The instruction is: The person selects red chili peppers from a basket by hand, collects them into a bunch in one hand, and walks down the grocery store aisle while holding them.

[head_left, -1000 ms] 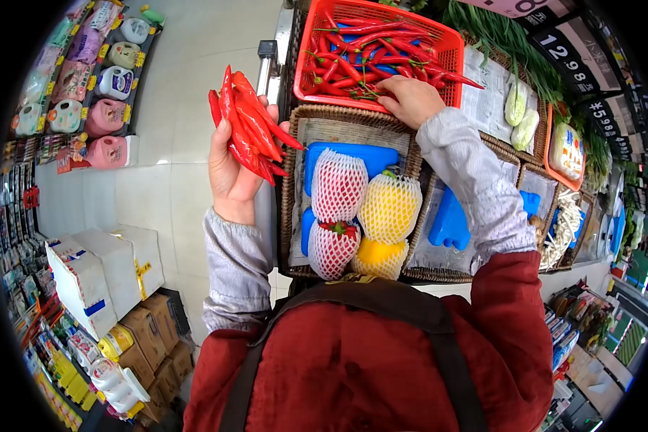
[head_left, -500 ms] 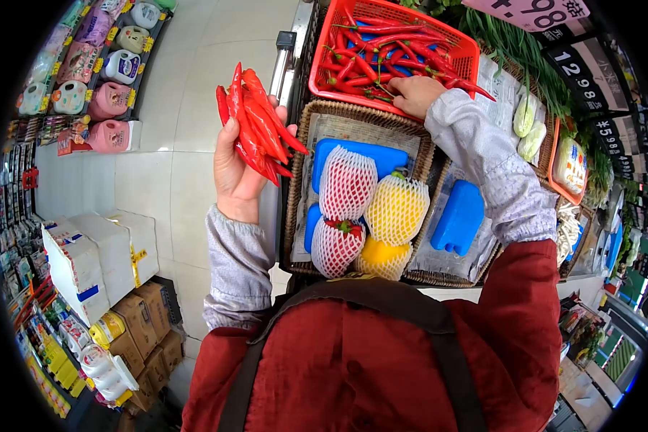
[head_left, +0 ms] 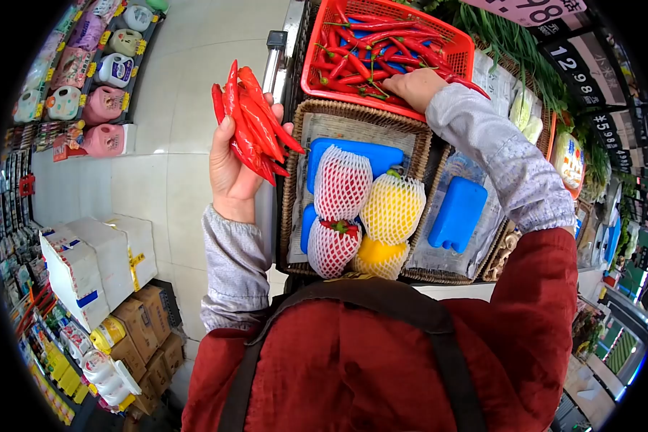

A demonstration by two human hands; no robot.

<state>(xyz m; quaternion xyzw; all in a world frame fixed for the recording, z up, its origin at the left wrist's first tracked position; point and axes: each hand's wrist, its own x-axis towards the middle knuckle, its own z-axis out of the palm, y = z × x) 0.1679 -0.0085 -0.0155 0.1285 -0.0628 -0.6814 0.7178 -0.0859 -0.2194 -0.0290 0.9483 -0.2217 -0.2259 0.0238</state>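
My left hand [head_left: 234, 162] holds a bunch of long red chili peppers [head_left: 250, 122] over the aisle floor, thumb across the front and fingertips showing behind. More red chili peppers [head_left: 381, 45], some with green stems, lie in a red plastic basket [head_left: 466, 61] at the top. Into the near side of that basket reaches my right hand [head_left: 416, 88], its fingers curled down against the peppers. Those fingertips are partly hidden, so what they pinch does not show.
A wicker basket [head_left: 295, 209] below holds red and yellow bell peppers [head_left: 392, 209] in foam nets and blue ice packs. To its right, another blue pack [head_left: 459, 212] lies on newspaper. Price signs [head_left: 579, 75] hang at upper right. White foam boxes [head_left: 97, 263] stand at left.
My right hand has shifted slightly up within the near side of the red basket, its elbow moving outward. The left hand keeps its bunch. The whole view has shifted slightly.
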